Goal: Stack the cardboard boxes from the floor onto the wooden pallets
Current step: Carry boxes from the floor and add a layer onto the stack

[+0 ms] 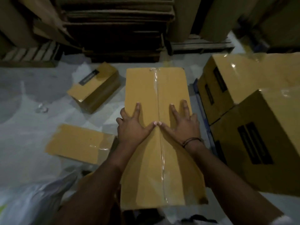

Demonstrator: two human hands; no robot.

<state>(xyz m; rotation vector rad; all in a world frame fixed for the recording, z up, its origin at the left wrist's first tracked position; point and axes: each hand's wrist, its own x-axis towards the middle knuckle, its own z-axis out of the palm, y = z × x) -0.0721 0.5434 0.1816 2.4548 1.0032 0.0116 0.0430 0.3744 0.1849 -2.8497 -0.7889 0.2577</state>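
Right at the bottom, a crumpled pale plastic bag point(32, 200) sits by the person's left side, and both forearms reach out over the long cardboard box point(146, 168). That box runs lengthwise away from the person in the middle of the pale floor point(32, 98), with a clear tape seam point(159, 143) down its top; I cannot tell whether its underside rests on the floor. Left hand point(131, 129) lies flat on the lid, fingers spread and straight, outer fingers reaching the left edge. Right hand point(183, 127) mirrors it, flat and splayed on the right half, a dark wristband point(191, 141) at the wrist. The two thumb tips meet at the seam, so both hands are pressing with flat palms, gripping nothing. Just left of the long box lies a flat box point(78, 143), taped on its near corner. On the right, a large box point(267, 143) with a dark label stands close beside it, with more taped boxes point(243, 75) stacked behind. Further out on the left, a small box point(95, 88) with a dark label sits skewed on the floor. At the back, a wooden pallet point(29, 54) on the left, a dark stack of flat cardboard sheets point(116, 26) in the centre, and another wooden pallet point(201, 44) on the right, bearing tall brown cartons.
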